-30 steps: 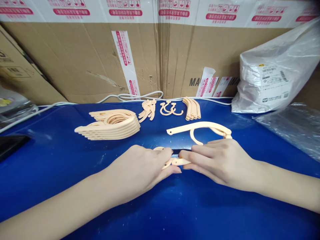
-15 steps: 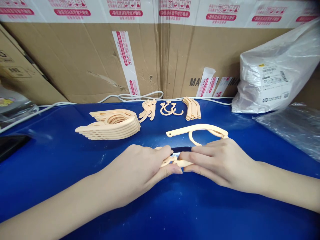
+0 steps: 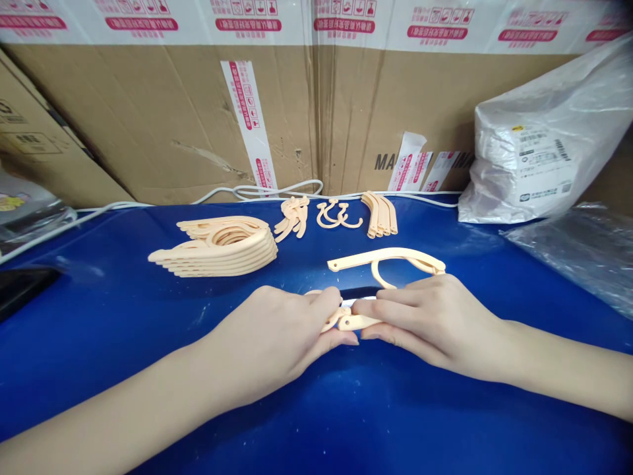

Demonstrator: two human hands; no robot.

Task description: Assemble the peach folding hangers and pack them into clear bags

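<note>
My left hand (image 3: pixel 284 333) and my right hand (image 3: pixel 428 320) meet fingertip to fingertip at the middle of the blue table (image 3: pixel 148 330). Both pinch peach plastic hanger pieces. The left fingers close on a small piece (image 3: pixel 330 320), mostly hidden under them. The right fingers grip the near end of a curved hanger arm (image 3: pixel 386 258) whose long bar sticks out behind the hand. The two pieces touch between the fingertips.
A stack of finished peach hangers (image 3: pixel 217 247) lies at the back left. Behind it are small clips (image 3: pixel 293 218), hooks (image 3: pixel 335 215) and curved strips (image 3: pixel 380 214). Cardboard boxes (image 3: pixel 198 119) wall the back, with white cables (image 3: pixel 277 191) along them. Plastic bags (image 3: pixel 534 152) stand right.
The curved hanger arm has shifted slightly left and away with my right hand. The fingertips have pressed the two pieces closer together. The left hand has hardly moved.
</note>
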